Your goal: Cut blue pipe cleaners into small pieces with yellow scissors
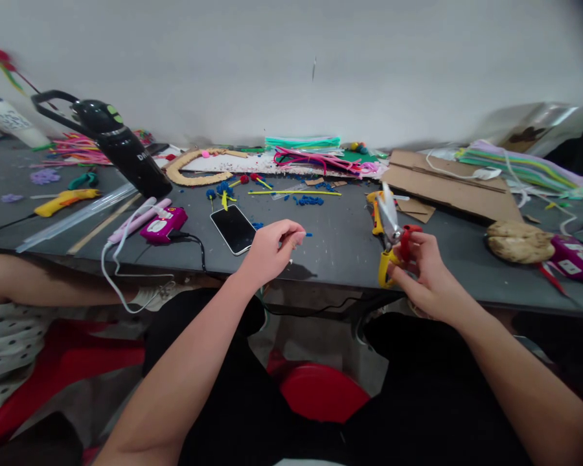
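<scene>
My left hand (274,249) is closed in a pinch above the front part of the table. A short blue piece of pipe cleaner (309,234) pokes out past its fingertips. My right hand (425,278) grips scissors (390,217) by their red and yellow handles, the blades pointing up and away from me. Just behind the blades lies a yellow tool (375,212), partly covered by them. A phone (233,230) with a dark screen lies left of my left hand. Beyond it are small blue and yellow pipe-cleaner flowers (225,194) and a yellow stem (295,192). Blue clippings (309,200) are scattered near the stem.
A black bottle (131,158), a purple power block (164,225) with cables and a yellow glue gun (67,202) occupy the left. Cardboard (447,184) and pipe-cleaner bundles (519,168) are at right. Another person's leg (68,278) is at left.
</scene>
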{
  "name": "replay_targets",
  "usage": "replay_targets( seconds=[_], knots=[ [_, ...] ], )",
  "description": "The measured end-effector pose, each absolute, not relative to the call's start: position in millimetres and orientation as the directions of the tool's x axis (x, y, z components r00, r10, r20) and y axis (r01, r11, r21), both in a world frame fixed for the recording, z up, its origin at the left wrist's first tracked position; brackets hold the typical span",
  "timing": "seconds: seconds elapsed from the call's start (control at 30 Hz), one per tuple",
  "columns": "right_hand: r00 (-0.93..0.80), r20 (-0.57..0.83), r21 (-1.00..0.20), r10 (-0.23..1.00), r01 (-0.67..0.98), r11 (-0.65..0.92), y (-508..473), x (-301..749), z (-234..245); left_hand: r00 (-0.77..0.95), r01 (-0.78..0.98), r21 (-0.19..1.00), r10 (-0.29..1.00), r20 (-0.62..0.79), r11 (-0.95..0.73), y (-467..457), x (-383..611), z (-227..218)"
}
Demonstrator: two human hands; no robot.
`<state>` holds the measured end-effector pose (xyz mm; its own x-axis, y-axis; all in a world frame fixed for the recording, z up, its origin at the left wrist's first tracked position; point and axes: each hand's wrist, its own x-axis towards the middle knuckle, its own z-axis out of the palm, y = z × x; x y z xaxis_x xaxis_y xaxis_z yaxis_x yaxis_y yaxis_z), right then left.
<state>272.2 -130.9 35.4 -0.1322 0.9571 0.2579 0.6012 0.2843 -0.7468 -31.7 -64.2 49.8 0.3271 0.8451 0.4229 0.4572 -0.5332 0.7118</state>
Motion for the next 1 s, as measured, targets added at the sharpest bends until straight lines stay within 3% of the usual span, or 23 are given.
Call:
replay_targets(
  seconds=[0.13, 0.27, 0.4, 0.7, 0.87, 1.0],
  knots=[
    [-0.017, 0.297, -0.636, 0.955, 0.742, 0.212, -129, 279, 40, 0.314, 0.455, 0.710, 0.843, 0.437, -0.538, -64, -33, 50],
    [-0.088, 0.308, -0.426, 0.947, 0.877, 0.220, -131, 279, 52, 0.310, 0.443, 0.711, 0.837, 0.451, -0.547, -62, -34, 49],
    [-0.152, 0.292, -0.315, 0.944, 0.917, 0.245, -134, 278, 53, 0.316, 0.452, 0.688, 0.823, 0.473, -0.568, -60, -36, 49],
    [-0.083, 0.188, -0.362, 0.979, 0.920, 0.148, -138, 276, 48, 0.339, 0.467, 0.656, 0.805, 0.486, -0.593, -63, -35, 51],
    [-0.097, 0.193, -0.275, 0.976, 0.950, 0.149, -134, 278, 42, 0.340, 0.469, 0.645, 0.798, 0.498, -0.603, -64, -35, 51],
    [-0.102, 0.153, -0.344, 0.983, 0.927, 0.150, -133, 281, 39, 0.338, 0.455, 0.644, 0.788, 0.515, -0.615, -64, -35, 49]
  ],
)
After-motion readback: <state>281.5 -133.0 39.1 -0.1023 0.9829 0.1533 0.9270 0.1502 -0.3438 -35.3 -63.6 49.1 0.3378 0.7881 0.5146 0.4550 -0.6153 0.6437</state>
